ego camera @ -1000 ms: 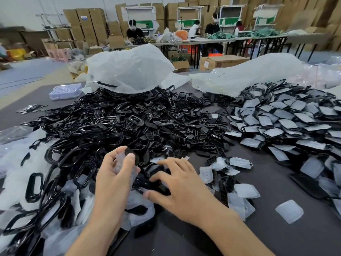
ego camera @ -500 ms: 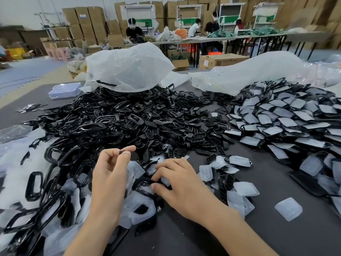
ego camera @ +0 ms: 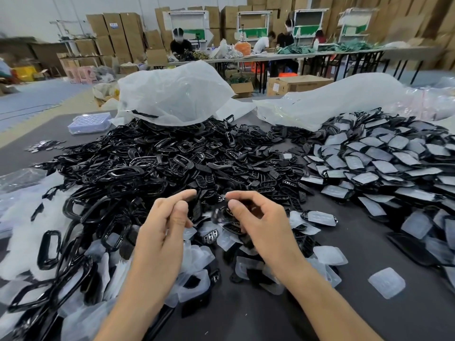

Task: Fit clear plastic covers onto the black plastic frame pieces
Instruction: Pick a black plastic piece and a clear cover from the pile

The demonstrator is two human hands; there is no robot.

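Pinching a small, glossy, motion-blurred black frame piece (ego camera: pixel 218 216): right grip (ego camera: pixel 256 217); left grip (ego camera: pixel 162 230) curled, contents indiscernible.

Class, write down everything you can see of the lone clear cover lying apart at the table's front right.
The cover is a translucent, whitish plastic piece, roughly rectangular with rounded corners and faint raised bumps. It lies flat on the dark grey table, apart from the other pieces; only the table touches it.

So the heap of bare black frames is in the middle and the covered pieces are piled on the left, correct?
Not quite: in the head view the covered pieces are piled on the right. The heap of bare black frames is in the middle.
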